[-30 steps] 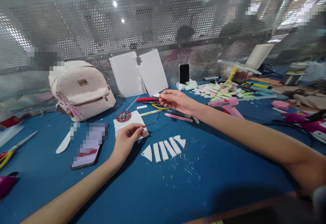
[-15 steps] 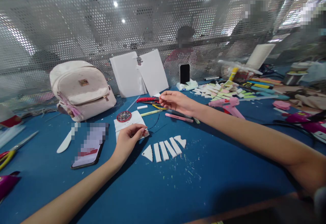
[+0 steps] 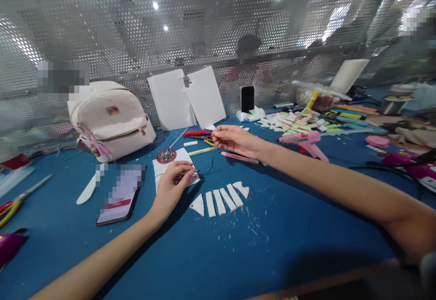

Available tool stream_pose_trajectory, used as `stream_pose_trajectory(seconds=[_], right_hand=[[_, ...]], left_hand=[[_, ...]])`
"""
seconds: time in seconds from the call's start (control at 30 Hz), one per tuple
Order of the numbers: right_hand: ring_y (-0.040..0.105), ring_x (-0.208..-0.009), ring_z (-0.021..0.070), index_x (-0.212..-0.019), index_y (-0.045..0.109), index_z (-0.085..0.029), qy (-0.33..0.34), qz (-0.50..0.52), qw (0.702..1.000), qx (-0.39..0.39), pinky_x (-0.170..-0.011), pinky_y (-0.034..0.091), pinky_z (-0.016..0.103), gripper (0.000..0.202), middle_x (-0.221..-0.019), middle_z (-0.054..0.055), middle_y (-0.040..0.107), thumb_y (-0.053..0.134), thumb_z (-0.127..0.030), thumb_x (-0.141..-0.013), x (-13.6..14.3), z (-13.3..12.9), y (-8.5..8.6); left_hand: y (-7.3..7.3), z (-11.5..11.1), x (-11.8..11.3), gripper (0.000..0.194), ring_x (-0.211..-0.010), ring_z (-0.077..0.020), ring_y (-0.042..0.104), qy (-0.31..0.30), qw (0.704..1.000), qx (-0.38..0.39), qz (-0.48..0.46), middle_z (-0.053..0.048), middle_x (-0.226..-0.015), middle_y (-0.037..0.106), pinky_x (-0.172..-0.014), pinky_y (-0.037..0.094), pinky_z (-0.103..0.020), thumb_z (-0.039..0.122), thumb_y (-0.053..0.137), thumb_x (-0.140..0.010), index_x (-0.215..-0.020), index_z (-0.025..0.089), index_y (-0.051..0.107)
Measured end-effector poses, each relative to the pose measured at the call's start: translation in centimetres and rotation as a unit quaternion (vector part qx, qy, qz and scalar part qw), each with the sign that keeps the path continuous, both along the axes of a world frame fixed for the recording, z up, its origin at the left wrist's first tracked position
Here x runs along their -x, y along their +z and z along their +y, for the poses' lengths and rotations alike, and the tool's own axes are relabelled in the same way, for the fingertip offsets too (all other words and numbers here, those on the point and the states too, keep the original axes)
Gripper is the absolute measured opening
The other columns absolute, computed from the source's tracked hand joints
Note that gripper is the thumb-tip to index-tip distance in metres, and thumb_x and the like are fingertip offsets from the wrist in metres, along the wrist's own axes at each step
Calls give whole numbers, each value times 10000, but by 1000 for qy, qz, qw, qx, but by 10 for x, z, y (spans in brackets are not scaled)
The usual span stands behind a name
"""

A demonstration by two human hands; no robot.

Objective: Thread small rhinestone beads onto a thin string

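My left hand [image 3: 173, 184] rests over a white paper sheet [image 3: 160, 169], thumb and fingers pinched on a thin dark wire [image 3: 211, 166] that curves up to the right. My right hand [image 3: 233, 137] is held over the tools farther back, its fingertips drawn together; whatever they hold, if anything, is too small to make out. In front of my hands lies a fish-like row of white foam pieces [image 3: 220, 201]: a triangular piece, several strips and a notched tail piece. A round red-rimmed container of small dark bits [image 3: 165, 155] sits on the paper.
Near my right hand are red-handled pliers [image 3: 195, 133], a pink pen [image 3: 239, 157] and a pink glue gun [image 3: 304, 142]. A phone [image 3: 121, 200], scissors [image 3: 20, 202] and a white backpack [image 3: 114, 125] are on the left. Foam scraps [image 3: 289, 122] pile up at the back right.
My right hand has lowered slightly, and the black pen beside the pink one is no longer visible. The wire in my left hand stands more upright at its free end.
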State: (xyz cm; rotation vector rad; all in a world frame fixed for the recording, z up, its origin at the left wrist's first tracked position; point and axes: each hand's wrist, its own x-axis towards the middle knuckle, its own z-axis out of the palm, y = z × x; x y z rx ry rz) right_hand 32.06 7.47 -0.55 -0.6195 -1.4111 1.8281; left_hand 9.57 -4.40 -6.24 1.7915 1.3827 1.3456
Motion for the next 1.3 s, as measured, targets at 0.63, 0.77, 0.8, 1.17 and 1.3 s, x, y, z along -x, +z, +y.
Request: stream_pose_trajectory(seconds=[0.63, 0.77, 0.8, 1.17, 1.3], right_hand=[[588, -667, 97, -805, 646, -182, 40, -63, 997, 22, -663, 526, 235, 121, -792, 16, 643, 746, -250, -811, 13, -11, -28], [613, -694, 102, -814, 649, -179, 55, -64, 996, 17, -664, 530, 228, 136, -817, 29, 669, 754, -266, -812, 13, -13, -31], [620, -701, 103, -819, 651, -180, 59, -64, 996, 14, -663, 531, 224, 138, -823, 31, 675, 753, -271, -813, 14, -13, -31], [617, -683, 92, -835, 640, -184, 39, -77, 996, -8, -680, 544, 223, 158, -817, 17, 664, 737, -308, -815, 11, -7, -31], [635, -681, 101, -845, 643, -175, 29, -101, 994, -33, -678, 553, 234, 186, -811, 29, 681, 744, -328, -816, 8, 0, -37]], left_hand=[[13, 33, -35, 161, -493, -113, 593, -74, 977, 174, -99, -60, -676, 733, -384, 311, -182, 316, 720, -756, -830, 179, 677], [15, 33, -35, 179, -498, -104, 572, -61, 977, 176, -107, -53, -683, 721, -390, 321, -178, 310, 757, -705, -803, 182, 680], [16, 33, -36, 185, -487, -99, 560, -60, 976, 176, -110, -49, -676, 716, -385, 312, -176, 311, 758, -699, -802, 180, 678], [4, 33, -27, 148, -438, -74, 501, -54, 981, 153, -106, -33, -663, 704, -386, 303, -178, 303, 731, -723, -796, 175, 718], [1, 23, -24, 133, -535, -102, 557, -36, 990, 103, -85, -26, -721, 729, -480, 389, -210, 314, 716, -761, -812, 193, 735]])
